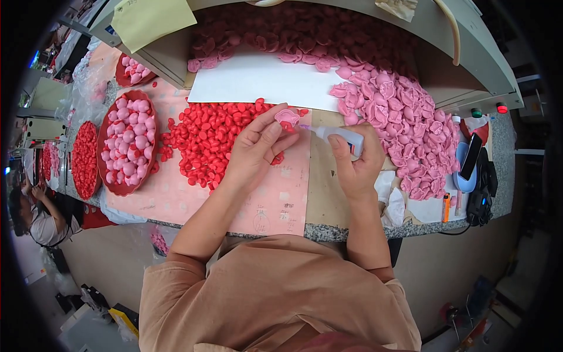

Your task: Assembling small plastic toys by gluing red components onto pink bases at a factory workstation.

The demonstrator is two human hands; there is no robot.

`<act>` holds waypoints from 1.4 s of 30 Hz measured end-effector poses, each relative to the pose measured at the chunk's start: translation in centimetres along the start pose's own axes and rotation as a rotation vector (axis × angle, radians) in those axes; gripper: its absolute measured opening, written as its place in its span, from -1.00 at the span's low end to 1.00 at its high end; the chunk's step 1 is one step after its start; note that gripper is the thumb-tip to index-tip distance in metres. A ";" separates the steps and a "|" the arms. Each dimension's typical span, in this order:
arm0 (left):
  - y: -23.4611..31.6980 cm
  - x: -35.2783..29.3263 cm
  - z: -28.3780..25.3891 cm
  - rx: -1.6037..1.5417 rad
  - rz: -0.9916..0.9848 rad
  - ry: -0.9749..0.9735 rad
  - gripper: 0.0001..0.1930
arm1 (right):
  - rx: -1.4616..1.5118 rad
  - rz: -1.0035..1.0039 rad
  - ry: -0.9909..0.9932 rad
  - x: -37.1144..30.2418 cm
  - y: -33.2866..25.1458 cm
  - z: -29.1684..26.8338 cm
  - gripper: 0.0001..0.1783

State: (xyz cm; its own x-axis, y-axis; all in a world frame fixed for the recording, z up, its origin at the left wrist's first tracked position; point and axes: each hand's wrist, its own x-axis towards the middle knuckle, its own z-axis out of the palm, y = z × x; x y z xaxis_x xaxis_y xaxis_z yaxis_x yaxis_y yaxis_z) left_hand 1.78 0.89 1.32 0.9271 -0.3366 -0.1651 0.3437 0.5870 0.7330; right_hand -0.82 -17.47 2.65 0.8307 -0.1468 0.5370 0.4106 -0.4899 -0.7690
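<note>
My left hand [258,144] is closed, its fingertips pinching a pink cupped plastic piece [287,116] with a small red piece [287,126] at its lower edge. In my right hand [359,173] is a small white squeeze bottle [343,138], tilted on its side. The bottle's thin purple nozzle points left and reaches the edge of the red piece; whether it touches is too small to tell. Under and left of my left hand spreads a heap of glossy red pieces [211,138]. A large pile of pink cupped pieces [404,126] lies beyond and right of my right hand.
At left stand a red dish [153,154] of pink-and-red pieces and a dish of red pieces [85,158]. A grey machine housing [498,82] arches over a white board [258,85]. A phone [471,156], orange lighter [446,207] and crumpled tissue [394,208] lie right. Another person [50,217] sits far left.
</note>
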 end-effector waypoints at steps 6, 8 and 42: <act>0.2 0.2 -0.1 -0.120 -0.061 -0.037 -0.55 | 0.191 0.113 -0.001 0.0 -0.6 -0.2 -0.80; 0.1 0.1 -0.2 -0.155 -0.075 -0.040 -0.55 | 0.269 0.172 0.016 0.0 -0.6 -0.2 -0.81; 0.3 -0.1 0.3 -0.180 -0.098 -0.049 -0.54 | 0.501 0.260 0.088 0.6 0.9 -1.2 -0.86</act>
State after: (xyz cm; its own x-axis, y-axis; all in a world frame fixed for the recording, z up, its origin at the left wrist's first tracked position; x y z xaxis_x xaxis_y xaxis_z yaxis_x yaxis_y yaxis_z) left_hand 1.73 0.95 1.77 0.8808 -0.4318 -0.1942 0.4575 0.6704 0.5842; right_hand -0.37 -19.03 2.66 0.9025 -0.2899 0.3185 0.3427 0.0356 -0.9388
